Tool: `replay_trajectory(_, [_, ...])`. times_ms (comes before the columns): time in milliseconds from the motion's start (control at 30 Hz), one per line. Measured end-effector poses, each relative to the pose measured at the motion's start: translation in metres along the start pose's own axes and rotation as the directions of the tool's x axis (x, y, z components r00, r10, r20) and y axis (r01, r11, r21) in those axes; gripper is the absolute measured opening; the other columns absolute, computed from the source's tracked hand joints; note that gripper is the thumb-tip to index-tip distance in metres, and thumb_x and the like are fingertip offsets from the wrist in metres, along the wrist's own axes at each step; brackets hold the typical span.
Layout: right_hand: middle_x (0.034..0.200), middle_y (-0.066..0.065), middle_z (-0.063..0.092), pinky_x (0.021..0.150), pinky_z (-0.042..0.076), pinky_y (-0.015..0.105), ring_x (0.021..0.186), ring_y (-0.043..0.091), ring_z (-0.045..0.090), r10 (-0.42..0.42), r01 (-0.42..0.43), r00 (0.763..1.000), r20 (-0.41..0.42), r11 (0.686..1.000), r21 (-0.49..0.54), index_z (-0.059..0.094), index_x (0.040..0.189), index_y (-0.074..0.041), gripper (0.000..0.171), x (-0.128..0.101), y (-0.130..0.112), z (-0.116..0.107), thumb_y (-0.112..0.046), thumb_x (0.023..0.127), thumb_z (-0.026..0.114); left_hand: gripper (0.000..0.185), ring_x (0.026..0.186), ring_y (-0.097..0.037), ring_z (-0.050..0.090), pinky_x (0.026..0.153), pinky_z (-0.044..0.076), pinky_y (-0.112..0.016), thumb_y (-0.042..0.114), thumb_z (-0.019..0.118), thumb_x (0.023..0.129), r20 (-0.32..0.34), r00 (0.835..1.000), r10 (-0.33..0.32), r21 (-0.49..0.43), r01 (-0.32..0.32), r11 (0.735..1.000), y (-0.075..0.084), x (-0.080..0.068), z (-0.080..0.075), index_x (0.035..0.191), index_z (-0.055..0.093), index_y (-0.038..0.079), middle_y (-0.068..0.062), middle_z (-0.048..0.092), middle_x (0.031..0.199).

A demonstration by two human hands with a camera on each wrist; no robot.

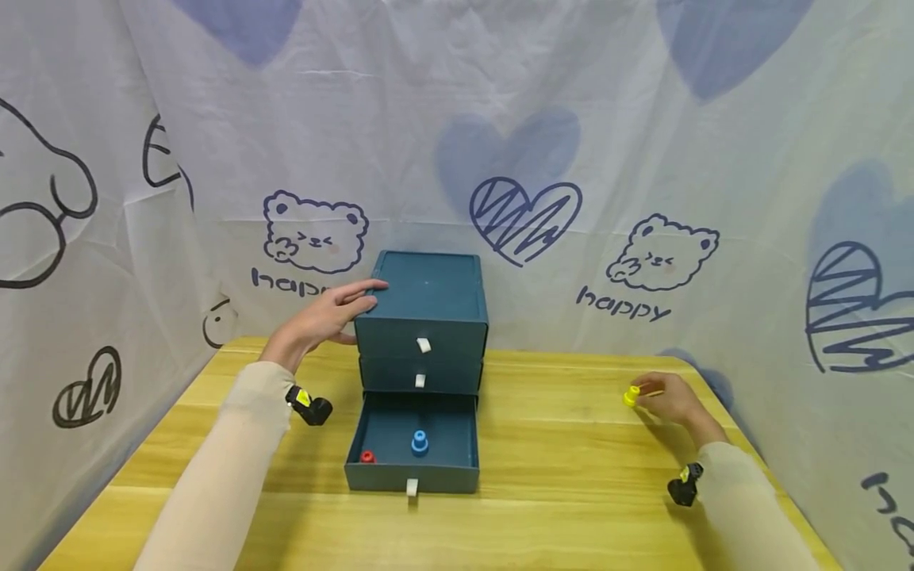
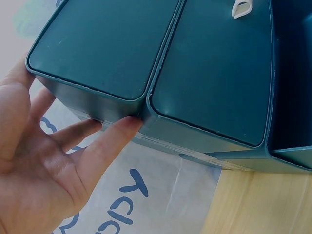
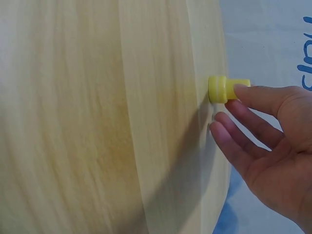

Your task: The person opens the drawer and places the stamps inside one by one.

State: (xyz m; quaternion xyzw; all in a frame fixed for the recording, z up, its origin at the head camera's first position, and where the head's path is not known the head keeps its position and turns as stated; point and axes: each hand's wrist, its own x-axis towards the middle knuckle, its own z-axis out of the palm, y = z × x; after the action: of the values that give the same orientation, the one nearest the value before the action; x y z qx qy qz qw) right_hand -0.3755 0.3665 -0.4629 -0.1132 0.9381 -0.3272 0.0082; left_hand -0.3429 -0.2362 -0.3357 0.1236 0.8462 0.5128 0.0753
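Small yellow peg near the far right edge of the wooden table, well apart from the drawer unit. Pinched at its narrow end by the right hand, thumb and forefinger curled on it, remaining fingers loosely bent beside it over the table.

Left hand flat and relaxed against the upper left corner of the teal three-drawer unit, fingers straight, tips touching the top edge and side wall, gripping nothing.

Top two drawers closed, each with a small white pull tab. Bottom drawer pulled out toward the near side, holding a blue peg about centre and a red peg in its near left corner.

White cloth backdrop with bear drawings, hearts and the word "happy" behind and around the table.
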Motion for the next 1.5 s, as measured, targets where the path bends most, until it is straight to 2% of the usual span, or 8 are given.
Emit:
replay_trajectory(200, [0.112,0.034,0.069,0.071,0.063,0.031,0.095,0.032,0.073,0.020,-0.022,0.999,0.038,0.998,0.058,0.067,0.116,0.014,0.028,0.001,0.000,0.006,0.000,0.092,0.072,0.053,0.158,-0.042,0.022,0.111,0.044,-0.068,0.043,0.049,0.109,0.004,1.000,0.000,0.004,0.000,1.000,0.000,0.000,0.000,0.159,0.039,0.030,-0.011,0.018,0.174])
replay_trajectory(633, [0.111,0.033,0.069,0.070,0.064,0.033,0.090,0.024,0.071,-0.043,0.027,0.993,0.107,0.989,0.148,0.065,0.117,0.014,0.027,0.007,-0.016,0.017,0.002,0.094,0.069,0.053,0.158,-0.042,0.022,0.111,0.043,-0.068,0.044,0.049,0.109,0.004,1.000,0.003,0.001,-0.003,1.000,-0.001,0.000,0.000,0.159,0.039,0.030,-0.011,0.019,0.174])
replay_trajectory(967, [0.111,0.029,0.069,0.074,0.065,0.036,0.089,0.023,0.071,-0.109,0.086,0.983,0.147,0.984,0.153,0.066,0.117,0.011,0.026,0.010,-0.042,0.025,-0.001,0.095,0.069,0.053,0.158,-0.043,0.022,0.111,0.043,-0.068,0.042,0.049,0.109,0.006,1.000,0.005,-0.005,-0.005,1.000,-0.001,0.000,0.000,0.160,0.038,0.028,-0.013,0.020,0.173])
replay_trajectory(1500, [0.107,0.030,0.068,0.084,0.064,0.049,0.091,0.030,0.073,-0.251,0.190,0.939,0.236,0.949,0.252,0.063,0.119,0.014,0.024,0.015,-0.094,0.038,0.002,0.098,0.064,0.053,0.158,-0.042,0.022,0.111,0.044,-0.067,0.042,0.048,0.110,0.008,1.000,-0.006,-0.016,0.007,1.000,0.000,0.000,-0.001,0.160,0.038,0.030,-0.012,0.019,0.174])
